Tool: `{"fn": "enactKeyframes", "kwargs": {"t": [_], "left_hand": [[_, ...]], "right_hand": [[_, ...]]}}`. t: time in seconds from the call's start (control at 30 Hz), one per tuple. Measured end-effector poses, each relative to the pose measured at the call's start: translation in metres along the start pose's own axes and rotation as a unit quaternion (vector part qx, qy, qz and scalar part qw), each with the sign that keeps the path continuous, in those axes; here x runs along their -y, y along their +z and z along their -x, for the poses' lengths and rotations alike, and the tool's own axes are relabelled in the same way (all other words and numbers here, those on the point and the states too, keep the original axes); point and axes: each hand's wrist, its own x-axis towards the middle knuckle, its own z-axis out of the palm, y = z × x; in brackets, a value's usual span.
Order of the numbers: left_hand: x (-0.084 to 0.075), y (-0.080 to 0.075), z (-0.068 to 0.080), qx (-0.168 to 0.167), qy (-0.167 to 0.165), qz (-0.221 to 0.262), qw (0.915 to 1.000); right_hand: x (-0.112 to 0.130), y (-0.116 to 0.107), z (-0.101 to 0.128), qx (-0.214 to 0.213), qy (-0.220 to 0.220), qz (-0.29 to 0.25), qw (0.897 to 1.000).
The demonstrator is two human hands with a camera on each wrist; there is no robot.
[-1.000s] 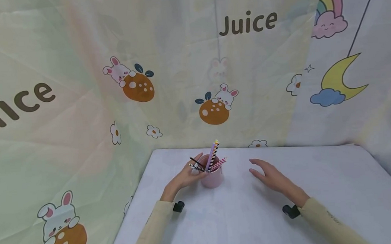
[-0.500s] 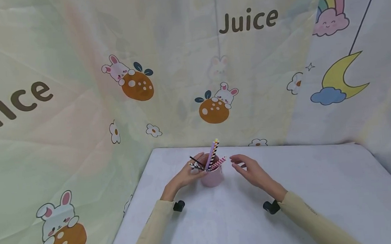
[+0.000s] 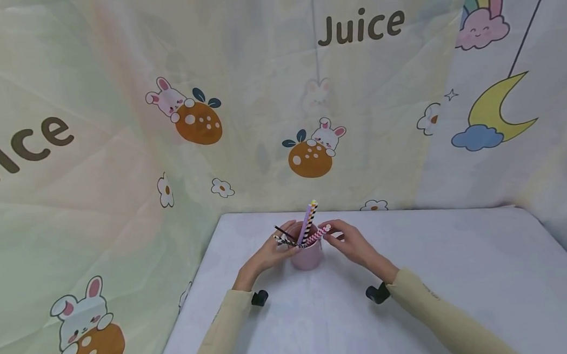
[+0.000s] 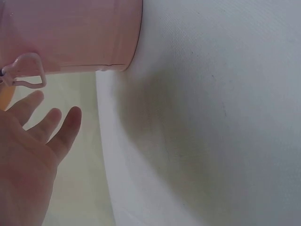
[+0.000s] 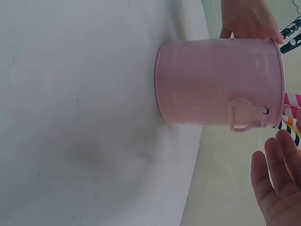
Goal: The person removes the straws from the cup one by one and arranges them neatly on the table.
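— Head view, what do we have? A small pink metal bucket with a heart-shaped side handle (image 3: pixel 307 255) stands on the white table (image 3: pixel 465 274), towards its far edge, with patterned paper straws (image 3: pixel 310 225) fanning out of its mouth.

— And our hands? Our left hand (image 3: pixel 269 255) rests against the left side of the bucket, fingers at the rim; from the left wrist view the fingers look fairly straight, not wrapped round it. Our right hand (image 3: pixel 351 241) has come in on the bucket's right, fingertips closing on the tip of the pink-and-white striped straw (image 3: pixel 319 234) just above the rim. It looks like a light pinch, though we cannot be certain contact is made.

— How would we judge the handling? The straws look light, thin and easily crushed or bent, so a gentle pinch near the upper end seems right. The bucket looks light and smooth-walled, liable to tip, so steadying it by the wall makes sense.
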Motion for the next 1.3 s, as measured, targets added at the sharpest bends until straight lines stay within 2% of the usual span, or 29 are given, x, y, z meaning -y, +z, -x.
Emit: {"fn": "enactKeyframes", "kwargs": {"t": [0.2, 0.4, 0.8, 0.97, 1.2, 1.3], "left_hand": [[-0.002, 0.000, 0.001, 0.005, -0.002, -0.006, 1.0000], [-0.003, -0.001, 0.001, 0.006, -0.002, -0.002, 1.0000], [0.002, 0.001, -0.001, 0.001, 0.021, 0.004, 0.9998], [0.002, 0.001, 0.000, -0.001, 0.008, 0.006, 0.9999], [0.002, 0.001, 0.000, 0.001, 0.014, 0.011, 0.9998], [0.003, 0.001, 0.000, -0.005, -0.008, 0.006, 0.9999]], "right_hand": [[0.001, 0.005, -0.001, -0.003, 0.009, -0.007, 1.000], [0.002, 0.007, -0.003, -0.003, -0.007, -0.007, 1.000], [0.001, 0.011, -0.010, 0.000, -0.010, 0.001, 1.000], [0.002, 0.012, -0.009, -0.008, -0.016, 0.004, 1.000], [0.011, 0.003, -0.011, -0.030, -0.036, 0.017, 0.999], [0.016, -0.002, -0.012, -0.041, -0.043, 0.027, 0.998]]}}
